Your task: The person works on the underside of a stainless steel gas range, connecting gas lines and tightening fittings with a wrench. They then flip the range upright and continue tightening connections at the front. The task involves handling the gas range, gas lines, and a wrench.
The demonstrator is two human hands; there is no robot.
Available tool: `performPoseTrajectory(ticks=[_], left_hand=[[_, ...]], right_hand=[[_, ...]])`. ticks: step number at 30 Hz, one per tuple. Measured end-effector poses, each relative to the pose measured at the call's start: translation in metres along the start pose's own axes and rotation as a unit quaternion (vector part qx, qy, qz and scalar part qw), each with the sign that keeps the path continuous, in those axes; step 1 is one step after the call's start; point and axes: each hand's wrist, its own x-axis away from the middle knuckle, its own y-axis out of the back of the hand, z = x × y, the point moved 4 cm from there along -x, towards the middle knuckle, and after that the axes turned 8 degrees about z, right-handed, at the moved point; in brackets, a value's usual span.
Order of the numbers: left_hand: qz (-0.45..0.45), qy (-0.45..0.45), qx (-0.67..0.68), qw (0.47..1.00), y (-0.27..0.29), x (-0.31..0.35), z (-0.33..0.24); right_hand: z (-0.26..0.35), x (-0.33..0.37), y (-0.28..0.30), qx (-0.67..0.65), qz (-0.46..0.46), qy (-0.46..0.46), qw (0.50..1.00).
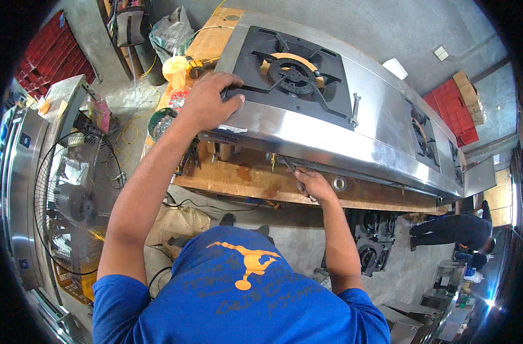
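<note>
My left hand [213, 102] rests on the near left corner of a long stainless steel gas stove [307, 129], thumb and fingers apart beside the black burner grate [256, 80]. Below the stove's front edge, my right hand [316, 186] is closed around dark pliers [289, 164]. Their jaws point up toward a gas pipe [342, 171], close to a brass valve [273, 161]; whether they grip anything cannot be made out. An open-ended wrench [356, 110] lies on the steel top, right of the burner.
The stove stands on a wooden workbench [238, 182] holding a metal ring [339, 183]. A yellow power tool [195, 66] and a green bowl of small parts [161, 123] sit at left. A caged fan [78, 195] stands on the floor. Another person [453, 232] bends at far right.
</note>
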Motion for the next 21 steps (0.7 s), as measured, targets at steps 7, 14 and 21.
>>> performPoseTrajectory(ticks=[7, 14, 21], left_hand=[[-0.01, -0.015, 0.012, 1.0, 0.0, 0.001, 0.001], [-0.015, -0.017, -0.022, 1.0, -0.002, 0.0, -0.002], [-0.031, -0.032, -0.031, 0.999, -0.001, 0.002, -0.005]], right_hand=[[0.003, -0.014, 0.011, 0.131, 0.028, 0.035, 0.99], [-0.002, -0.002, -0.017, -0.167, 0.007, -0.026, 0.986], [0.04, 0.005, -0.128, -0.527, -0.081, -0.055, 0.845]])
